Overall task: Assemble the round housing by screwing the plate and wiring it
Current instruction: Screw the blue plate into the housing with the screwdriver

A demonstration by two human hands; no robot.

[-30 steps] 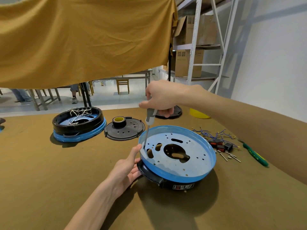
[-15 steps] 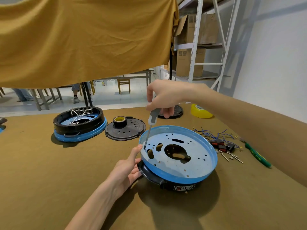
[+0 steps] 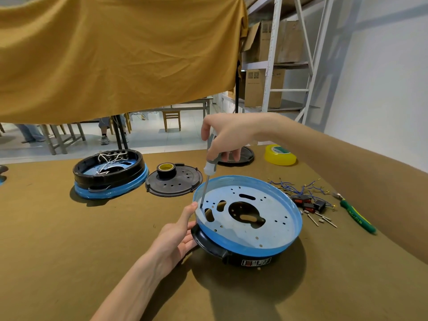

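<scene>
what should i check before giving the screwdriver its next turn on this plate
1. Screwdriver tip seated at the plate's left edge: ok, though the screw head itself is too small to see.
2. Right hand grips the handle: ok.
3. Left hand steadies the round housing at its left rim: ok.
4. Shaft square to the metal plate: not ok, it leans slightly.
5. Plate sits level in the housing: cannot tell.
6. Blue wires clear of the work: ok, on the table to the right.
</scene>
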